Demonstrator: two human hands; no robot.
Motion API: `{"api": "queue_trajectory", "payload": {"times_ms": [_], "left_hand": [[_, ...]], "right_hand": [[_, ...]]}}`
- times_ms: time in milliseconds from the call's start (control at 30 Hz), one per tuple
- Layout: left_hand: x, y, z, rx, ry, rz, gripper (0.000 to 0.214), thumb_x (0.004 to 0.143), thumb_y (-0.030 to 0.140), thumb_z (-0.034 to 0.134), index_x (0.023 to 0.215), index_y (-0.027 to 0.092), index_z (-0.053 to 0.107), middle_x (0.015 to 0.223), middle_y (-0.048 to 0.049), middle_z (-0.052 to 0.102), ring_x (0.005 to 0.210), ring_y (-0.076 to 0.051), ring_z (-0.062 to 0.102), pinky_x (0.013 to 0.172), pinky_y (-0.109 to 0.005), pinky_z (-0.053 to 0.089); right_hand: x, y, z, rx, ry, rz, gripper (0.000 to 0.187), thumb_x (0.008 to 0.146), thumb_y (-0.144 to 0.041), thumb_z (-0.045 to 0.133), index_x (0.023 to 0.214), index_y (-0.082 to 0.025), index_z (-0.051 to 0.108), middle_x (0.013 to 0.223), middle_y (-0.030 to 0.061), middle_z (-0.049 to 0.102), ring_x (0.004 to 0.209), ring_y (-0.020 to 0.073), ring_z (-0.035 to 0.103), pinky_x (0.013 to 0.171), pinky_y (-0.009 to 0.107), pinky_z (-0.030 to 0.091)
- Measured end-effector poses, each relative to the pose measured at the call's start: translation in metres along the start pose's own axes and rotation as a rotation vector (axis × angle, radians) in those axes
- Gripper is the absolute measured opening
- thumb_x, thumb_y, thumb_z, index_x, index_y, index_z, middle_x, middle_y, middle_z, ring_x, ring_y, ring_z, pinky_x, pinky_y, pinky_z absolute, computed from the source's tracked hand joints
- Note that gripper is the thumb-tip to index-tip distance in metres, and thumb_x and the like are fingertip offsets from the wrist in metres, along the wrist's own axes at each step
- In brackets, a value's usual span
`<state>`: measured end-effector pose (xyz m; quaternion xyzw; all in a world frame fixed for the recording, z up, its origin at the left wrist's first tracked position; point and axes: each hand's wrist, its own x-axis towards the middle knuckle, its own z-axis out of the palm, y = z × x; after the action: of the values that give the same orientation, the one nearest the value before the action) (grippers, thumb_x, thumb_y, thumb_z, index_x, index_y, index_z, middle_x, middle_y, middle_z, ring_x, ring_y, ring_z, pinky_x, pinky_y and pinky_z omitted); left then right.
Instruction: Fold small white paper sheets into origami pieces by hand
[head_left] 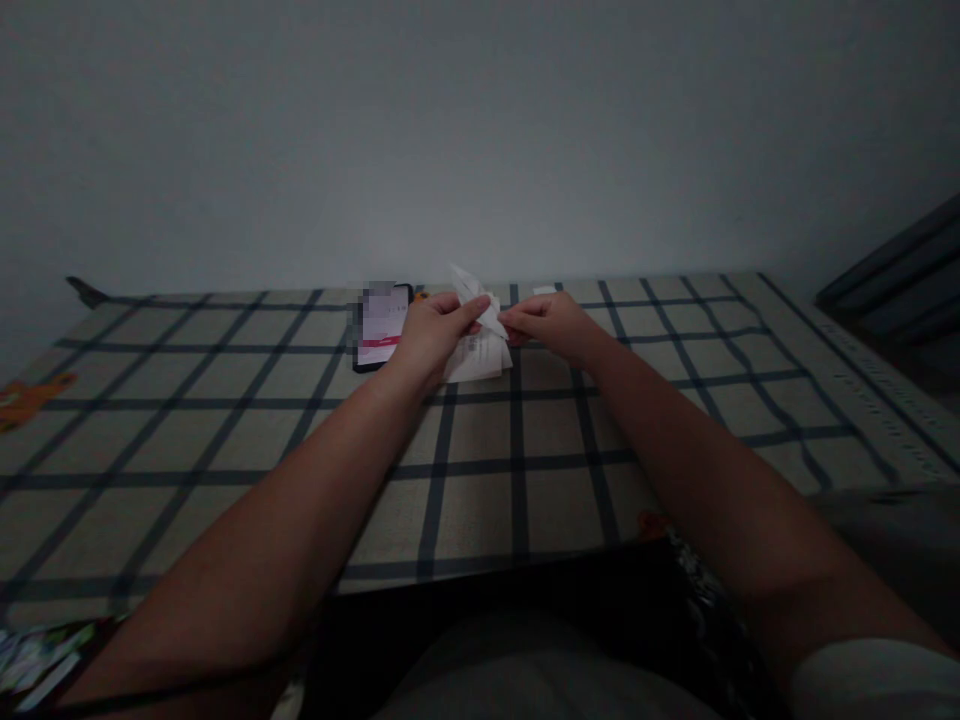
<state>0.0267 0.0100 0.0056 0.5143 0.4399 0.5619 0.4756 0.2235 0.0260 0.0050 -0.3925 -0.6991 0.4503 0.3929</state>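
Left hand (pixel 433 328) and right hand (pixel 553 322) both pinch a folded white paper (pixel 480 305) between them, its point tipped up toward 11 o'clock above another printed sheet (pixel 480 358). A phone (pixel 382 326) lies just beside the left hand at 9 o'clock on the checked cloth (pixel 525 470).

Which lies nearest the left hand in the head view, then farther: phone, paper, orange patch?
1. Paper, pinched in the left hand.
2. Phone, just to its left.
3. Orange patch, far left on the cloth.
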Motion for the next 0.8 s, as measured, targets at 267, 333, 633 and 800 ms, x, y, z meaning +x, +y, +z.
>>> {"api": "queue_trajectory", "payload": {"times_ms": [267,333,633,800], "left_hand": [[-0.004,-0.002,0.005,0.012,0.032,0.035,0.039,0.072,0.043,0.089,0.058,0.017,0.063,0.056,0.0023,0.056,0.053,-0.009,0.051,0.05,-0.022,0.036],[-0.004,-0.002,0.007,-0.02,0.064,0.044,0.041,0.072,0.042,0.09,0.058,0.017,0.061,0.056,0.0029,0.056,0.054,-0.009,0.053,0.052,-0.022,0.039],[-0.006,0.003,0.013,-0.276,0.025,-0.132,0.032,0.069,0.032,0.094,0.075,0.015,0.068,0.069,0.0004,0.069,0.059,-0.007,0.061,0.059,-0.018,0.05],[-0.009,0.008,0.015,-0.305,-0.007,-0.225,0.026,0.075,0.025,0.092,0.075,0.013,0.069,0.065,0.0005,0.069,0.053,-0.005,0.058,0.054,-0.015,0.048]], "right_hand": [[-0.002,-0.001,0.0,0.029,0.006,0.062,0.036,0.077,-0.052,0.085,0.077,-0.016,0.08,0.07,0.0034,0.074,0.067,0.0134,0.066,0.064,0.026,0.055],[-0.002,-0.001,0.003,0.089,0.017,0.061,0.035,0.075,-0.049,0.087,0.083,-0.016,0.08,0.074,0.0033,0.076,0.069,0.0136,0.067,0.067,0.027,0.057],[0.003,0.002,0.007,0.139,0.106,-0.06,0.032,0.073,-0.038,0.086,0.092,-0.015,0.077,0.078,0.0038,0.076,0.072,0.0144,0.068,0.071,0.03,0.06],[0.005,0.003,0.006,0.089,0.175,-0.16,0.031,0.074,-0.039,0.084,0.094,-0.016,0.078,0.084,0.0041,0.076,0.077,0.0151,0.069,0.076,0.031,0.06]]}}
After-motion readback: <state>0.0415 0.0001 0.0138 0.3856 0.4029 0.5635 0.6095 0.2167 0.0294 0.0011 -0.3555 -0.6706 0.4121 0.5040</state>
